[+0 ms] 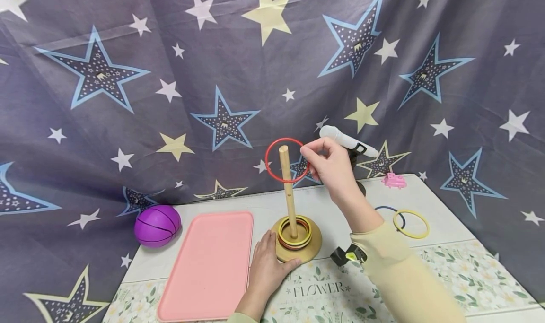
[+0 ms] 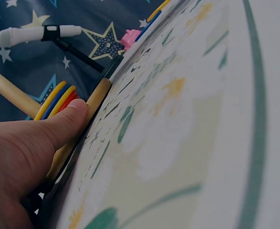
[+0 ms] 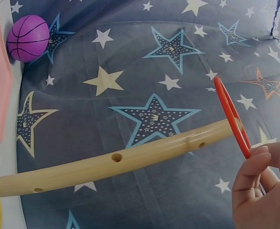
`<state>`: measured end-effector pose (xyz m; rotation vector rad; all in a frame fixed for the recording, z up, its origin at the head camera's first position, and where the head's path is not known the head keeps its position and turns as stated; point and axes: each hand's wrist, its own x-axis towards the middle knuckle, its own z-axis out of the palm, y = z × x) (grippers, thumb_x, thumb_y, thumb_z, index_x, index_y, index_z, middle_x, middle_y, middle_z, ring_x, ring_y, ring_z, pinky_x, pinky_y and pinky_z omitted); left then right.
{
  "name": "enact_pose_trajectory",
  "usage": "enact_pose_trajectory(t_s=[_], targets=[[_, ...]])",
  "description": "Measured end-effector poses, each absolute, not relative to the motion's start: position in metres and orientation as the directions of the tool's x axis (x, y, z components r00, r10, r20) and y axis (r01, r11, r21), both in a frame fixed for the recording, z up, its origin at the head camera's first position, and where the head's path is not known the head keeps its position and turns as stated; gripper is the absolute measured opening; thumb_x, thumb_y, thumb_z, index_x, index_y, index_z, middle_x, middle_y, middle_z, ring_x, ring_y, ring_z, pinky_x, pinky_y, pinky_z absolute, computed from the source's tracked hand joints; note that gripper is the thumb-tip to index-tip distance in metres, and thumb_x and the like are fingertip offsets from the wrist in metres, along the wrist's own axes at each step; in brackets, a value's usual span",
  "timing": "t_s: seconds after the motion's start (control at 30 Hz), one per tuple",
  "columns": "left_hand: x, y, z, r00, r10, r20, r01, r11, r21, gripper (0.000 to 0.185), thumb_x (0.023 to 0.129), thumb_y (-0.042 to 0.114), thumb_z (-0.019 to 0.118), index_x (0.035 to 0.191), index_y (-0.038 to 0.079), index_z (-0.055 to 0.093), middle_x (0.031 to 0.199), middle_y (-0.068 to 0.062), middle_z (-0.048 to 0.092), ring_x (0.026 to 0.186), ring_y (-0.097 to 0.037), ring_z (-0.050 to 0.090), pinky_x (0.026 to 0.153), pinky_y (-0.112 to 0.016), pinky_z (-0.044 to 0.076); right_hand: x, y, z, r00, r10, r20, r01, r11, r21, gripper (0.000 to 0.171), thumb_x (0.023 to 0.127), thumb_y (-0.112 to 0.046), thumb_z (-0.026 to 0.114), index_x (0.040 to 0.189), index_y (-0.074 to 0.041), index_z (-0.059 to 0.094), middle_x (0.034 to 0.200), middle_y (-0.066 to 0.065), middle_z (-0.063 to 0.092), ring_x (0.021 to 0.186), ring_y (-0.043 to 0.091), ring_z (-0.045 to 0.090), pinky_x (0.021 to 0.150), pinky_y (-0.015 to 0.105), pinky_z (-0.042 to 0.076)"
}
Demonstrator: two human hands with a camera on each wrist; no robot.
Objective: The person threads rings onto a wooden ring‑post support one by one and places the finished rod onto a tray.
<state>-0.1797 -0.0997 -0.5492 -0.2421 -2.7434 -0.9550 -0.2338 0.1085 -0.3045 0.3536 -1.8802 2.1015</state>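
Star-printed cloth hangs behind the counter (image 1: 447, 205), where a pink tray (image 1: 208, 261) lies. Left hand (image 1: 267, 266) rests, fingers relaxed, against the wooden base (image 1: 312, 249) of the peg (image 1: 287, 190). Right hand (image 1: 329, 164) pinches a red ring (image 1: 272, 171) around the peg's tip.

Bare table (image 1: 340, 205) lay open at three o'clock of the wooden peg (image 1: 287, 190); the pink tray (image 1: 208, 264) blocked nine o'clock, the microphone (image 1: 347, 141) one o'clock.

Dark star-printed cloth backdrop (image 1: 170, 53) behind a white table (image 1: 438, 205) with floral mat (image 1: 468, 275).
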Motion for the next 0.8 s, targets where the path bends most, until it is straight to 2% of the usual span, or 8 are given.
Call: enact_pose_trajectory(t_s=[0.8], targets=[[-0.182, -0.101, -0.551, -0.958, 0.092, 0.273, 0.237, 0.789, 0.566, 0.113, 0.079, 0.061, 0.096, 0.153, -0.012, 0.054, 0.162, -0.033, 0.047, 0.148, -0.053, 0.047, 0.119, -0.065, 0.044, -0.247, 0.104, -0.348, -0.969, 0.069, 0.239, -0.244, -0.076, -0.967, 0.014, 0.105, -0.013, 0.076, 0.108, -0.001, 0.069, 0.075, 0.004, 0.062, 0.054, 0.01, 0.054, 0.049, 0.021, 0.046]])
